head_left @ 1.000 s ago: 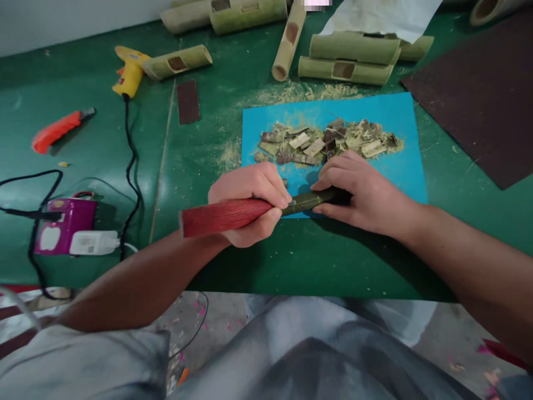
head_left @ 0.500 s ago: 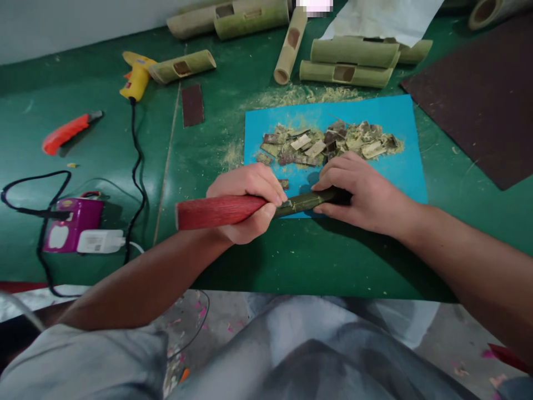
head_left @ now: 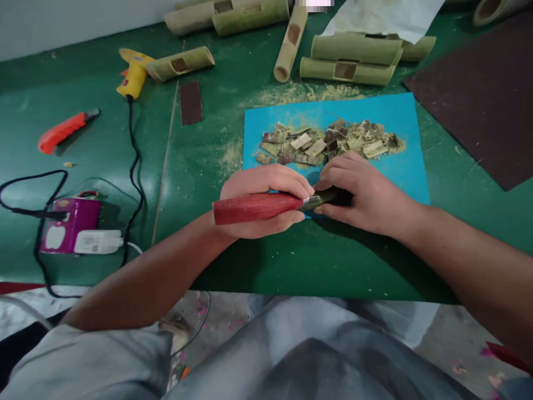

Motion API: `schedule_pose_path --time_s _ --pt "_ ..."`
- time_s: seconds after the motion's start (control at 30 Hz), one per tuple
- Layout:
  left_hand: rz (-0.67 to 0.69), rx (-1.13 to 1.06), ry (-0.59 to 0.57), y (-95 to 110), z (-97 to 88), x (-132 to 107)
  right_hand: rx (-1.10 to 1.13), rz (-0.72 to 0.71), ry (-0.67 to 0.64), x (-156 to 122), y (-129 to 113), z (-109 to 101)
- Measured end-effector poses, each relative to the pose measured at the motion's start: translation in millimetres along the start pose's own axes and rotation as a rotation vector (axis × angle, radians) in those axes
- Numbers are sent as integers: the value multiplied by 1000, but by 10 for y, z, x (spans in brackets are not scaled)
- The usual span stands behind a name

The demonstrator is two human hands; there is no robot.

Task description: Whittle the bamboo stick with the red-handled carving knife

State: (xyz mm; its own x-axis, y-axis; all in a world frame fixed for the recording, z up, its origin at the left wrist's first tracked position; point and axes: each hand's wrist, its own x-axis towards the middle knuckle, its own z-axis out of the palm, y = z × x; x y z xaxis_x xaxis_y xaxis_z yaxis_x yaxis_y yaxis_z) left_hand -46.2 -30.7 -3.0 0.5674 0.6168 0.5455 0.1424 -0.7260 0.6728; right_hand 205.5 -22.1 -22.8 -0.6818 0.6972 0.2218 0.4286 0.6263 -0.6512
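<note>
My left hand (head_left: 266, 182) is closed around a carving tool with a red wooden handle (head_left: 256, 209). A short bit of its metal shows past my fingertips, against a thin dark green bamboo piece (head_left: 328, 196); the shape of the blade is hidden. My right hand (head_left: 358, 186) pinches that bamboo between thumb and fingers, over the near edge of a blue sheet (head_left: 400, 178). The hands almost touch. Bamboo chips and shavings (head_left: 316, 145) lie heaped on the sheet just beyond them.
Cut bamboo tubes (head_left: 350, 72) lie along the back, some under white paper (head_left: 378, 19). To the left are a yellow glue gun (head_left: 135, 75), an orange-red cutter (head_left: 62, 133), and a purple power box (head_left: 70, 222) with cords. A dark brown sheet (head_left: 483, 100) lies at right.
My left hand and the red-handled tool have slid right along the bamboo, up close to my right hand. Less of the bamboo shows between them. My right hand has stayed in place.
</note>
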Motion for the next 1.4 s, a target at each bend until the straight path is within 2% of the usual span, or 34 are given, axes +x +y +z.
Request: schedule_pose_path --time_s 0.27,0.57,0.93,1.0,1.17,1.4 --pt "-2 -10 28 -20 63 9 -23 -17 -3 -12 23 7" --pt "98 -125 182 -64 54 8 -10 7 5 -10 13 0" --pt "46 -131 304 -155 68 -73 -31 11 -2 -12 17 -3" --pt "36 -99 278 -127 56 -54 -35 14 5 -12 12 0" --pt "4 -36 61 -25 -2 10 -9 6 13 -12 6 6" --pt "-19 -17 -5 -27 4 16 -7 1 18 -10 4 8"
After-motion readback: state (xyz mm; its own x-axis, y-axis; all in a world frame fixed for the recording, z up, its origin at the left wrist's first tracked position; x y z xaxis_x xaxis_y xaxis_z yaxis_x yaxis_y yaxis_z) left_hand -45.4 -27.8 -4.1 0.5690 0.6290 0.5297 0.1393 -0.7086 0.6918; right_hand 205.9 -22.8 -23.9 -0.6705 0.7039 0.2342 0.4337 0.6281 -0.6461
